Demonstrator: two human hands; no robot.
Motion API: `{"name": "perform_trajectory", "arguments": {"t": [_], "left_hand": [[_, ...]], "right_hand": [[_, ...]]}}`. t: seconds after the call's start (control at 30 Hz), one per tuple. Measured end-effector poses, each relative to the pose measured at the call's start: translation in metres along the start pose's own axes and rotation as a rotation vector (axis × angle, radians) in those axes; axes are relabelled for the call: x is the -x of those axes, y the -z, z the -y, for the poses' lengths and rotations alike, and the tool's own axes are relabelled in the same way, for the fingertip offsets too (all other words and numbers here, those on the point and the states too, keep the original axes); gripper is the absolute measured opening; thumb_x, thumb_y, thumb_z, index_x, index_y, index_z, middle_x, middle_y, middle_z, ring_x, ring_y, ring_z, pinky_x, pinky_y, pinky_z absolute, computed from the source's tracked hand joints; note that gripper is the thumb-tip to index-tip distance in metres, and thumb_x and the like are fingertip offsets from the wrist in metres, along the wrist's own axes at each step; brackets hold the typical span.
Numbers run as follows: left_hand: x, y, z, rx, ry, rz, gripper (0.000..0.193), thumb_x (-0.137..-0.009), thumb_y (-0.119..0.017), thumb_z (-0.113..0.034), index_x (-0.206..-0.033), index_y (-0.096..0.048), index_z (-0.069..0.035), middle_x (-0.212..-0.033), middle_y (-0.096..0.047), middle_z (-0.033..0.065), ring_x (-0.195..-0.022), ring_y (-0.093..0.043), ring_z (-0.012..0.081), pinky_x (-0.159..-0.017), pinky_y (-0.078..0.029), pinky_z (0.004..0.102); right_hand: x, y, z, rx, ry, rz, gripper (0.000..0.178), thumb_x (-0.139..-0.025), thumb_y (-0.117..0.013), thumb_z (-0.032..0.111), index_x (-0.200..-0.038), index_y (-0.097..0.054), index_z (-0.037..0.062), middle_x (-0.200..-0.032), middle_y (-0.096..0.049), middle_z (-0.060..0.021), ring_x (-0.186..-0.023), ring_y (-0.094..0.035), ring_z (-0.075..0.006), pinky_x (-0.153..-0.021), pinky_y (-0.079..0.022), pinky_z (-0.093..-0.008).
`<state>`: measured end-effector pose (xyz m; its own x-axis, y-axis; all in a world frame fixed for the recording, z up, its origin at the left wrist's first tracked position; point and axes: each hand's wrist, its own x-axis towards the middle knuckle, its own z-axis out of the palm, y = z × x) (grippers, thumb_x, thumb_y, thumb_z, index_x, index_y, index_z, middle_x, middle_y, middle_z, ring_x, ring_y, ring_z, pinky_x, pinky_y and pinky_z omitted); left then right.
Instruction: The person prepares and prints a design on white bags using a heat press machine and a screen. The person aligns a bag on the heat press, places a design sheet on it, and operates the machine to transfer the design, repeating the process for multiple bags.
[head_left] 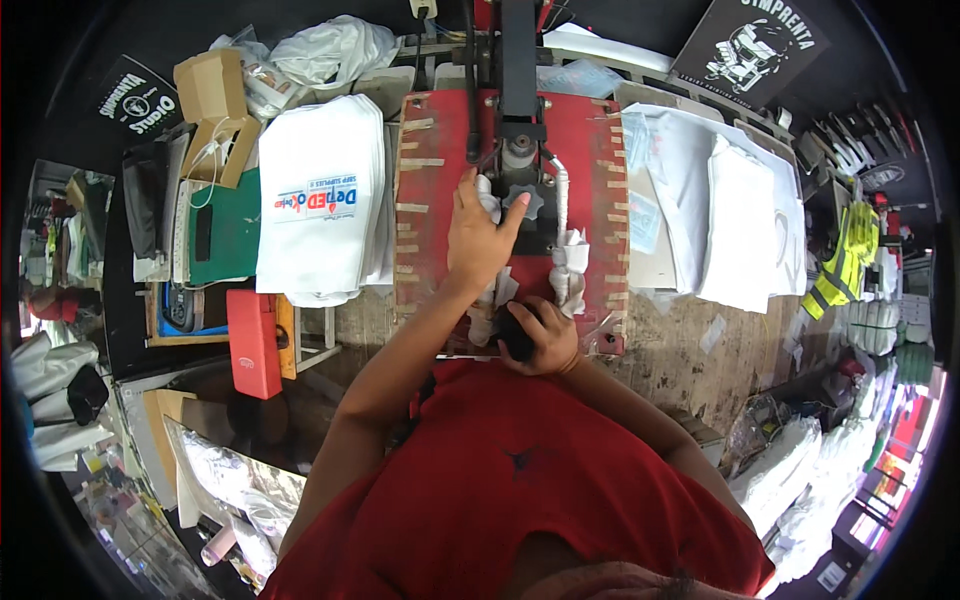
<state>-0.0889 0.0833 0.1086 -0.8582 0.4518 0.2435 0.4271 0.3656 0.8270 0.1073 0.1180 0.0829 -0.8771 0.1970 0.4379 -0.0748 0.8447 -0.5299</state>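
Observation:
A red heat press [595, 210] stands in front of me, with tape strips along both sides of its plate. My right hand [550, 338] is closed around the press's rounded black handle [515, 330] at the near edge. Farther up, my left hand [478, 240] lies over the left white-wrapped bar [488, 198], its thumb and fingers spread apart. The thumb reaches the grey star-shaped knob [525, 205] on the dark centre block. Another white-wrapped bar [562, 200] runs down the knob's right side. What lies under the plate is hidden.
A stack of printed white bags [315, 240] lies left of the press; plain white pieces [738, 230] lie to its right. An open cardboard box [212, 85], a green board [225, 235] and a red case [254, 345] are farther left. A yellow safety vest [845, 255] hangs at the right.

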Motion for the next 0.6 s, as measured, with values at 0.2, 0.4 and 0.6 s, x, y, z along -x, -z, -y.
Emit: {"name": "perform_trajectory", "arguments": {"t": [0.2,0.4,0.6], "left_hand": [[-0.001,0.002,-0.009,0.056,0.126,0.077,0.084,-0.089,-0.071,-0.050,-0.144,-0.034,0.001,-0.132,-0.053,0.0311,-0.114,-0.058,0.0502,-0.092,-0.050,0.0528],[-0.002,0.002,-0.008,0.049,0.107,0.025,0.084,-0.088,-0.072,-0.051,-0.142,-0.036,0.001,-0.128,-0.057,0.0323,-0.114,-0.060,0.0498,-0.094,-0.049,0.0521],[-0.010,-0.003,0.009,0.134,0.231,0.023,0.089,-0.081,-0.074,-0.061,-0.134,-0.041,0.003,-0.113,-0.065,0.0312,-0.107,-0.064,0.0490,-0.091,-0.051,0.0509]], "right_hand": [[0.001,0.004,-0.004,-0.010,0.044,-0.008,0.070,-0.065,-0.083,0.035,-0.125,-0.061,0.0053,-0.108,-0.061,-0.0176,-0.080,-0.067,-0.0315,-0.069,-0.058,-0.0398],[0.002,0.004,-0.001,0.008,0.022,0.011,0.070,-0.064,-0.083,0.034,-0.124,-0.061,0.0056,-0.108,-0.062,-0.0170,-0.080,-0.068,-0.0314,-0.067,-0.058,-0.0388],[0.004,0.008,0.004,-0.041,0.037,-0.022,0.068,-0.063,-0.082,0.033,-0.122,-0.061,0.0058,-0.105,-0.064,-0.0161,-0.082,-0.069,-0.0325,-0.069,-0.058,-0.0400]]}}
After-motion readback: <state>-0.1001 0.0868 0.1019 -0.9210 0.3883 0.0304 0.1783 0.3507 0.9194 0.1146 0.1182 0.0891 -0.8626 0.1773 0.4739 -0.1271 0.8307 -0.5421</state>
